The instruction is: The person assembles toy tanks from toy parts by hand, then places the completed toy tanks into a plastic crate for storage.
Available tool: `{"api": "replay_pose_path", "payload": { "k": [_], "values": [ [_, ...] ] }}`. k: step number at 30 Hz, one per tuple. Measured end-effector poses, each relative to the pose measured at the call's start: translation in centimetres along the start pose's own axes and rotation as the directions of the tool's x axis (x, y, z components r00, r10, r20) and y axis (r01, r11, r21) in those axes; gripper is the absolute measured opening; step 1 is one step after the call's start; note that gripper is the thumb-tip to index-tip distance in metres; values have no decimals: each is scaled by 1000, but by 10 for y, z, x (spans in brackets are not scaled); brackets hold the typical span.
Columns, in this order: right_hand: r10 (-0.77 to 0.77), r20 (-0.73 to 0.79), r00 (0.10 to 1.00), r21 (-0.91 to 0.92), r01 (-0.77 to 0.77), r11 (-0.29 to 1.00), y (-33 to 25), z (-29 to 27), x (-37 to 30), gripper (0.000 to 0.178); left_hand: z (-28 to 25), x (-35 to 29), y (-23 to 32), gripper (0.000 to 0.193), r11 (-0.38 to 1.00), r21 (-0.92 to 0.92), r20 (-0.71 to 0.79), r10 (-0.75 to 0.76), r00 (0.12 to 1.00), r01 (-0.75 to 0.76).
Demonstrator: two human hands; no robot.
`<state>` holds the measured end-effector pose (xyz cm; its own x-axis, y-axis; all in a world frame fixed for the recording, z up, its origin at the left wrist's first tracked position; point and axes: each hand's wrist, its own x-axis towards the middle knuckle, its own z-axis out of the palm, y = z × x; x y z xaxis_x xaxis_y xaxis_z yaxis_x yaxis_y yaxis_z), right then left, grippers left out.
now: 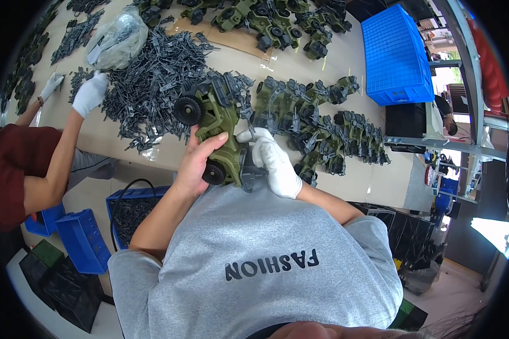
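My bare left hand (198,161) is wrapped round an olive-green toy jeep (227,148) with black wheels, its thumb lying across the body. The jeep is held up on end in front of my chest, near the table's edge. On the jeep's right side is my right hand (272,164) in a white glove, its fingers curled in against it. What those fingers pinch is mostly hidden; a grey plastic bit shows beside them. Beyond the jeep lies a large heap of dark grey plastic toy parts (152,79).
Rows of green toy jeeps (316,130) stand on the table to the right, more at the back. A clear plastic bag (119,42) lies at the heap's far left. A co-worker's gloved hand (90,93) reaches there. A blue crate (396,56) stands at the far right.
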<state>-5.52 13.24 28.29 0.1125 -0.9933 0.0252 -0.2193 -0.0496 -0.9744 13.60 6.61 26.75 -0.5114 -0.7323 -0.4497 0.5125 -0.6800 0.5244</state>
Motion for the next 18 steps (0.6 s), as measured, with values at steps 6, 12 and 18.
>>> {"api": "replay_pose_path", "payload": {
  "k": [6, 12, 18],
  "values": [
    [667, 181, 722, 687, -578, 440, -35, -16, 10, 72, 14, -11, 9, 54, 995, 93, -42, 48, 998, -44],
    [508, -24, 861, 441, -447, 778, -24, -4, -15, 59, 34, -38, 11, 46, 944, 292, -15, 162, 987, -151],
    [391, 54, 919, 447, -372, 813, -4, -5, -32, 58, 21, -41, 5, 44, 932, 329, 82, 131, 988, -151]
  ]
}}
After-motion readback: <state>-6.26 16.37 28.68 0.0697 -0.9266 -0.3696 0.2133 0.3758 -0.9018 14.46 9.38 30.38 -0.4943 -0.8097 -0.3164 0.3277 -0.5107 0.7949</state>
